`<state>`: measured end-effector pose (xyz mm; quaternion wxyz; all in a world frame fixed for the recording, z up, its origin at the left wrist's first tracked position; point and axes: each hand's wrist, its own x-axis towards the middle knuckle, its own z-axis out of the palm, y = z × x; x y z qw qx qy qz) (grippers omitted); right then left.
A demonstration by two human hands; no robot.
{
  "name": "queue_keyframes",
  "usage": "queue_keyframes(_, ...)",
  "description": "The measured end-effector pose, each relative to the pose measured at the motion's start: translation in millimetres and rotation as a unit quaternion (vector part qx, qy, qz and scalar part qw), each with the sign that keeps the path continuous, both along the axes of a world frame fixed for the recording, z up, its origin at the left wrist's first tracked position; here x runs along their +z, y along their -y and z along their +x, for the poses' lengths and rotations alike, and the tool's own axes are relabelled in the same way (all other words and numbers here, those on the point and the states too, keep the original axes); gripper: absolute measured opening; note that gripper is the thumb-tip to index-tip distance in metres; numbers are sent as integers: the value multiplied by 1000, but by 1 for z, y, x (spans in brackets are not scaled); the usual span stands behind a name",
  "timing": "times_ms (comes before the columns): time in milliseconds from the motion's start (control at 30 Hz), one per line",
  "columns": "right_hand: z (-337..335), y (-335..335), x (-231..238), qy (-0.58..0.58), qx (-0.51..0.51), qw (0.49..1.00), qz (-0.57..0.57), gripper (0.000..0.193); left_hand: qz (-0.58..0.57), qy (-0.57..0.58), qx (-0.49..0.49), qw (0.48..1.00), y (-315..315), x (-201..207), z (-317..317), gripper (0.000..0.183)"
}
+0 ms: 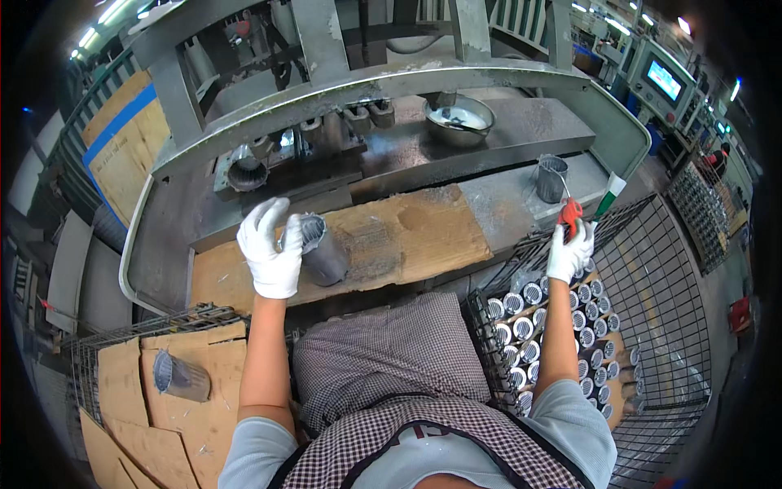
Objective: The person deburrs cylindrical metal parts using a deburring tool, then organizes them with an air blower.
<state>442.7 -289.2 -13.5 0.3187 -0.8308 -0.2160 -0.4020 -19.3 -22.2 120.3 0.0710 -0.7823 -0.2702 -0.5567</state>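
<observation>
My left hand (272, 251), in a white glove, is raised with its fingers apart and holds nothing. Just to its right, a grey finned metal cylinder (327, 259) leans on the brown cardboard sheet (423, 224); whether the fingertips touch it, I cannot tell. My right hand (570, 251), also gloved, is closed round a red-handled tool (569, 213) with a thin rod pointing up. A green-and-white stick-like piece (609, 197) shows beside that hand. Beyond the tool, another grey cylinder (551, 178) stands on the metal ledge.
A wire basket (664, 326) at right contains several rows of cylinders. At left, one more cylinder (181, 376) lies on cardboard (163, 428). Ahead, a press frame (366, 85) spans a bed with a finned part (247, 173) and a metal bowl (460, 121). A control screen (664, 80) stands far right.
</observation>
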Motion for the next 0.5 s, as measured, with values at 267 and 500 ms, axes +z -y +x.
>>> queue_keyframes(267,-8,-64,14,-217,219,951,7,36,-262,-256,30,930,-23,-18,28,34)
queue_keyframes(500,-20,-70,11,-152,168,972,-56,40,-283,-237,24,929,-15,-14,25,32)
